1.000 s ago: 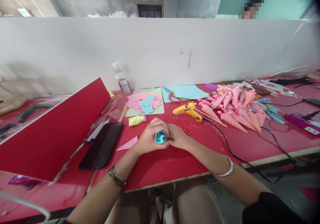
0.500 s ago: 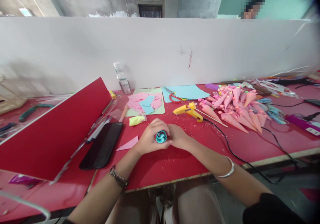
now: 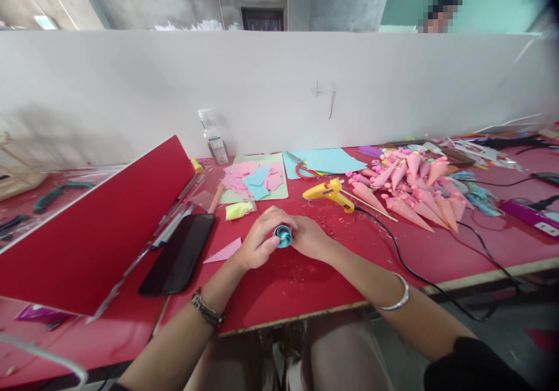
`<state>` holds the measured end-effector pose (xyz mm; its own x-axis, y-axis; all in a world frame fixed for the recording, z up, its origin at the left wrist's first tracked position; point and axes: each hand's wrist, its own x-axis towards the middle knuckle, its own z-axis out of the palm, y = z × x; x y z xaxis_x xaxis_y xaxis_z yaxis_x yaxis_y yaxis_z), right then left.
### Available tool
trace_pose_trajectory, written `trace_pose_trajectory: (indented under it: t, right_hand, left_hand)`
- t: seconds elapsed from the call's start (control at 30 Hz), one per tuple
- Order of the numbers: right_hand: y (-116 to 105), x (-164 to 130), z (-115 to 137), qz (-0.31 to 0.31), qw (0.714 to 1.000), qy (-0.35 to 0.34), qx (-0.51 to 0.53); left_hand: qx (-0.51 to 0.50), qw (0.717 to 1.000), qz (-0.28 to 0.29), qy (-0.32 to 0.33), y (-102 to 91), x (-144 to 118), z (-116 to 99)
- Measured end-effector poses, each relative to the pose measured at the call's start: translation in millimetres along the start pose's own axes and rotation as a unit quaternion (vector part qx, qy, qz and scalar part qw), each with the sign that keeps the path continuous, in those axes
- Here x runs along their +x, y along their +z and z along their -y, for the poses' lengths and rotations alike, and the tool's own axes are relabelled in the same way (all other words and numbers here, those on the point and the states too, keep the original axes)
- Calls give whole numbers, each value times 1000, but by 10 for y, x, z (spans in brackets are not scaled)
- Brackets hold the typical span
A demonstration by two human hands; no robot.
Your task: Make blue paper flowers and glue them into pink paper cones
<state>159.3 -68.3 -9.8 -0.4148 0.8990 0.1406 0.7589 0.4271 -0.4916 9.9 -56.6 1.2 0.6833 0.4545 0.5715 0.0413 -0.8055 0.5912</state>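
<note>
A small roll of blue paper [image 3: 283,237] is held with its open end facing up at me, its layers curled in a spiral. My left hand [image 3: 261,236] is closed round its left side, the thumb pressed against the near rim. My right hand [image 3: 311,238] grips the same roll from the right, most of its fingers hidden. Left of the hands, a pink paper triangle [image 3: 225,251] lies on the red table [image 3: 279,298]. A yellow packet [image 3: 238,210] lies just beyond the left hand. Past the right hand is a yellow glue gun [image 3: 329,193].
A black phone [image 3: 179,254] lies at left, beside a leaning red board [image 3: 105,222]. Pink paper cones [image 3: 414,187] are heaped at right. Red-handled scissors [image 3: 305,171] rest on blue sheets [image 3: 336,161]; pink scraps [image 3: 236,178] lie nearby. A black cord [image 3: 393,239] crosses the right side.
My left thumb has moved up onto the near rim of the roll. The roll's spiral end looks changed, its inner layers arranged differently. The right hand has shifted only slightly.
</note>
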Motion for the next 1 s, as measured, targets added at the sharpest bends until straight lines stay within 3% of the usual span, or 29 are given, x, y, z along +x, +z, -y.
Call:
trace_pose_trajectory:
  t: [0.27, 0.7, 1.0]
  right_hand:
    - [-19, -7, 21, -2, 999, 20, 33]
    - [-15, 16, 9, 6, 999, 30, -16]
    - [-3, 9, 16, 16, 999, -3, -46]
  left_hand:
    - [10, 1000, -2, -23, 0, -2, -17]
    - [23, 1000, 13, -17, -4, -2, -14]
    - [50, 998, 16, -26, -1, -17, 2]
